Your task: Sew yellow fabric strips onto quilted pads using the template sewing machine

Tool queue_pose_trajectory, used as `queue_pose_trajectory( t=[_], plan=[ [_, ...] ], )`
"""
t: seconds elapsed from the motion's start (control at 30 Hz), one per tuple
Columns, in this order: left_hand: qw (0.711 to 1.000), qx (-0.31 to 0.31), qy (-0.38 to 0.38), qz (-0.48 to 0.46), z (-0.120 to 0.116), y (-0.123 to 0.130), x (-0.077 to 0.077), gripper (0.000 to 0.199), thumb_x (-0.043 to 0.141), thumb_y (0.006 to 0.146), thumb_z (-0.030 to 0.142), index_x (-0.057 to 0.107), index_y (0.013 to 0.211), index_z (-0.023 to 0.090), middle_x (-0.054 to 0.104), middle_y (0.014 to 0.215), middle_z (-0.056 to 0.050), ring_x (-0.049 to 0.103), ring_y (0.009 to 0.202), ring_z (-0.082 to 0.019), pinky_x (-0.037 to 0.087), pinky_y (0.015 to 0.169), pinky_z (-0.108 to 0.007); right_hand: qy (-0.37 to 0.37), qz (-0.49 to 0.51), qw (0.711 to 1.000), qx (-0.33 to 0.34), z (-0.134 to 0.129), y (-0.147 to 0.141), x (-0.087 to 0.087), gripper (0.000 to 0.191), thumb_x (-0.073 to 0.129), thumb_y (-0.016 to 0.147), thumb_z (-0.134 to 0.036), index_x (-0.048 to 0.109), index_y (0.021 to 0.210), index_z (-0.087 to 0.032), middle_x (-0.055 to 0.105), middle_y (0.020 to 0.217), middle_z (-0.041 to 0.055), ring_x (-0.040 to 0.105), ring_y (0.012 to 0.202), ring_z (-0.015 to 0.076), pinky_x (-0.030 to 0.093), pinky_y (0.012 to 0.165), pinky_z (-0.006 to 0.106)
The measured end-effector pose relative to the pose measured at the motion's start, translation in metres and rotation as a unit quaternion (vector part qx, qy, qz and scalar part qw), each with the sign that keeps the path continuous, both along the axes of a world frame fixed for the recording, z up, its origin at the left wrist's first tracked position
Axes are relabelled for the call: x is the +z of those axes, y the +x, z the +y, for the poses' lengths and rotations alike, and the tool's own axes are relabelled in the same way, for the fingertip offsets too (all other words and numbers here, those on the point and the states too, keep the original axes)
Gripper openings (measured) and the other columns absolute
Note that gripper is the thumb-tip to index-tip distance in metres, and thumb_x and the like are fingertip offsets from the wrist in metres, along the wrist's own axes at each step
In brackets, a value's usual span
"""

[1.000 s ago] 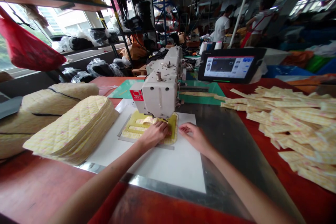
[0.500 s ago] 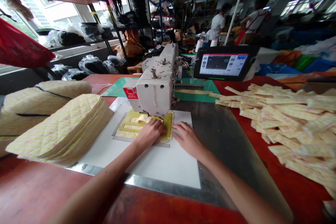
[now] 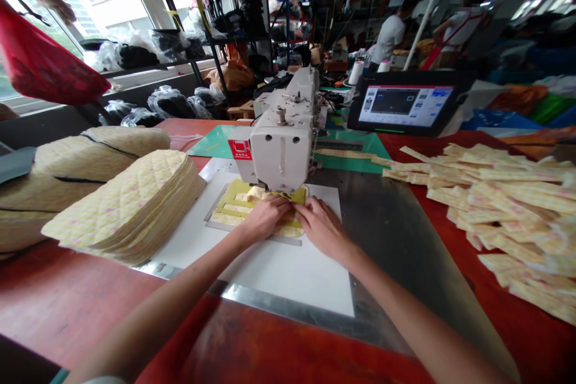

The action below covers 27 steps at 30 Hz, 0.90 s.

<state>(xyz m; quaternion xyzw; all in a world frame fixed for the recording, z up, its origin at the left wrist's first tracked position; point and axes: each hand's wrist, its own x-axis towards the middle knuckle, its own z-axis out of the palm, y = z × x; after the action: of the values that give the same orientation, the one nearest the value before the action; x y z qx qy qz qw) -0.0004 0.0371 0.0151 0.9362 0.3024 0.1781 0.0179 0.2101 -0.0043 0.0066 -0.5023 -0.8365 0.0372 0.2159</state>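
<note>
A yellow slotted template (image 3: pixel 234 209) lies over a quilted pale-yellow fabric panel (image 3: pixel 294 229) beneath the head of a white sewing machine (image 3: pixel 281 150). A pale patterned fabric strip (image 3: pixel 255 193) stands crumpled on the template. My left hand (image 3: pixel 270 217) rests on the template with its fingers curled closed at the strip's right end. From the right, my right hand (image 3: pixel 317 225) meets it, thumb and fingers drawn together over the template's right side. Whatever sits between the right fingertips is too small to make out.
A stack of quilted panels (image 3: pixel 130 204) stands to the left, beside tied bundles (image 3: pixel 81 162). Loose fabric strips (image 3: pixel 504 204) are heaped on the right of the red table (image 3: pixel 252 342). A control screen (image 3: pixel 405 105) stands behind. Two people are in the background.
My right hand has moved left and forward from the panel's right edge to meet my left hand. The left stays on the template. The whole view has shifted slightly.
</note>
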Motion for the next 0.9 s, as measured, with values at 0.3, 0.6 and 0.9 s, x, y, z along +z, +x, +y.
queue_pose_trajectory(
  t=[0.3, 0.6, 0.9],
  plan=[
    [0.988, 0.013, -0.071, -0.135, 0.01, -0.02, -0.008, 0.033, 0.051, 0.091, 0.004, 0.075, 0.111, 0.015, 0.074, 0.116, -0.011, 0.07, 0.107, -0.02, 0.057, 0.099, -0.034, 0.035, -0.106, 0.994, -0.017, 0.007, -0.011, 0.014, 0.031, 0.052, 0.103, -0.021, 0.068, 0.128, -0.029, 0.066, 0.11, 0.0091, 0.058, 0.101, 0.0258, 0.049, 0.079, 0.033],
    [0.986, 0.007, -0.084, -0.147, 0.01, -0.02, -0.011, 0.042, 0.047, 0.086, -0.002, 0.074, 0.114, 0.014, 0.073, 0.117, -0.012, 0.068, 0.112, -0.022, 0.054, 0.104, -0.038, 0.007, -0.107, 0.994, -0.007, 0.008, -0.01, 0.017, 0.036, 0.051, 0.101, -0.017, 0.067, 0.131, -0.031, 0.067, 0.114, 0.0072, 0.059, 0.107, 0.0241, 0.051, 0.082, 0.031],
    [0.989, -0.009, -0.078, -0.126, 0.007, -0.022, -0.013, 0.043, 0.048, 0.088, -0.002, 0.073, 0.118, 0.015, 0.07, 0.12, -0.012, 0.064, 0.115, -0.023, 0.052, 0.105, -0.037, 0.023, -0.123, 0.992, 0.031, 0.004, -0.01, 0.016, 0.026, 0.051, 0.103, -0.018, 0.07, 0.12, -0.024, 0.067, 0.108, 0.0077, 0.062, 0.102, 0.0232, 0.052, 0.084, 0.031]
  ],
)
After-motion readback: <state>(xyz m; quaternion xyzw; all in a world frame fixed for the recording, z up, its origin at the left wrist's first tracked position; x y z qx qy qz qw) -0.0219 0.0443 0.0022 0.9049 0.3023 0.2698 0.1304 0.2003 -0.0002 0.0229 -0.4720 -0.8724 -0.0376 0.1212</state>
